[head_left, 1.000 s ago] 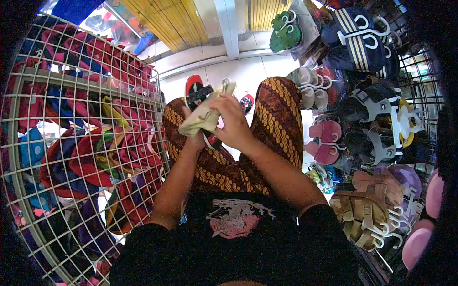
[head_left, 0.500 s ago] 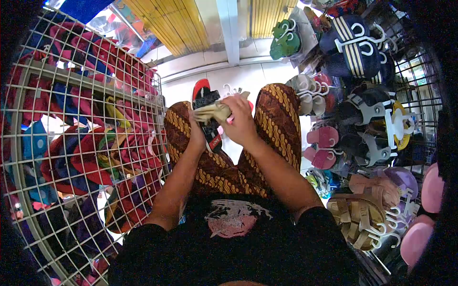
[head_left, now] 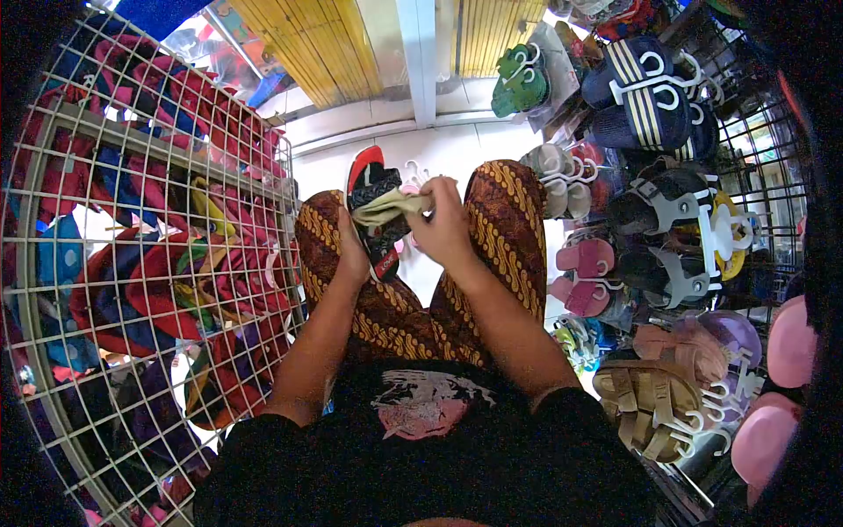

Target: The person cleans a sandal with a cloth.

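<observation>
Between my knees, a red and black sandal (head_left: 369, 167) stands roughly upright, its sole end pointing away from me. My left hand (head_left: 353, 250) is closed along the sandal's left side and holds it. A pale yellowish cloth (head_left: 386, 206) lies across the sandal's dark straps. Its right end is pinched in the fingers of my right hand (head_left: 439, 220). Part of the sandal is hidden under the cloth.
A white wire grid (head_left: 158, 220) with colourful sandals behind it is on the left. On the right hang navy striped slippers (head_left: 645, 97), pink slippers (head_left: 586, 268), brown sandals (head_left: 650, 400) and green ones (head_left: 520, 83). A glass panel frame (head_left: 417, 61) is ahead.
My right hand has shifted slightly right and down, and the cloth now looks stretched from the straps towards it. The sandal is tilted a little differently.
</observation>
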A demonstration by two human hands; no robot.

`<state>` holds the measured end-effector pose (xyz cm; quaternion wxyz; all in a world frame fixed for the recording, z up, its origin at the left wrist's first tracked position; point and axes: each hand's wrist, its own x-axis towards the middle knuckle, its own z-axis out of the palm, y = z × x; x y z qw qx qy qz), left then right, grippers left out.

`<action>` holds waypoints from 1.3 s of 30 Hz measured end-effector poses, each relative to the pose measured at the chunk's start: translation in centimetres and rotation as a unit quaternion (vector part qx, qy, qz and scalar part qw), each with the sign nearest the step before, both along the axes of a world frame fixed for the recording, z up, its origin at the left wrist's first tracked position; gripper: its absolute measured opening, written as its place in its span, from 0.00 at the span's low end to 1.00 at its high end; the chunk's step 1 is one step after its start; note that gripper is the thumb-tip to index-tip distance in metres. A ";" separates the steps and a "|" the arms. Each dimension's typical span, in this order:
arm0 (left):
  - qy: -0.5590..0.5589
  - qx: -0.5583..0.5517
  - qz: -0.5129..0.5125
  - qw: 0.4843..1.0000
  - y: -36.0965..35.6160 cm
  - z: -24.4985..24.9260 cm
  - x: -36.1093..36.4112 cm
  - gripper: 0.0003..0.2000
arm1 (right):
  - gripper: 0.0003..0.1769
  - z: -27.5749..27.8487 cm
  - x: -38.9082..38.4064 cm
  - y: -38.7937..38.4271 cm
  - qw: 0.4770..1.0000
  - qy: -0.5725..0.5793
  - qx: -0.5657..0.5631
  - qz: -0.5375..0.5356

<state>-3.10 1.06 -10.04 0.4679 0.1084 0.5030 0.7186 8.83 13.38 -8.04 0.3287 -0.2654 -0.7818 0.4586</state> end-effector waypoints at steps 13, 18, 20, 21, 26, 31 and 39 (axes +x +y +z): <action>0.015 -0.059 0.058 0.996 -0.8 -4.9 -1.5 0.36 | 0.19 1.5 0.4 -1.8 0.994 0.038 0.094 0.045; -0.020 -0.046 0.031 0.998 0.2 -0.1 -0.2 0.38 | 0.18 -0.4 -0.6 -0.4 0.991 -0.018 -0.074 -0.113; 0.020 -0.061 0.018 0.998 -0.1 -1.1 -0.3 0.38 | 0.18 0.4 0.3 -0.7 0.999 -0.017 0.002 -0.049; 0.041 -0.069 0.010 0.997 -0.3 -1.5 -0.6 0.37 | 0.18 1.1 0.8 -1.0 0.999 -0.016 0.040 -0.019; -0.046 -0.010 0.024 0.999 -0.3 -2.0 -0.9 0.42 | 0.17 -0.7 0.0 -0.2 0.998 0.015 -0.042 -0.055; -0.060 -0.051 0.013 0.997 -0.7 -2.8 -1.1 0.37 | 0.14 -0.9 0.4 0.1 1.000 0.010 0.009 -0.017; -0.110 0.074 0.008 0.991 -0.6 -0.1 -0.7 0.38 | 0.13 0.2 1.5 1.7 0.958 0.114 -0.254 -0.063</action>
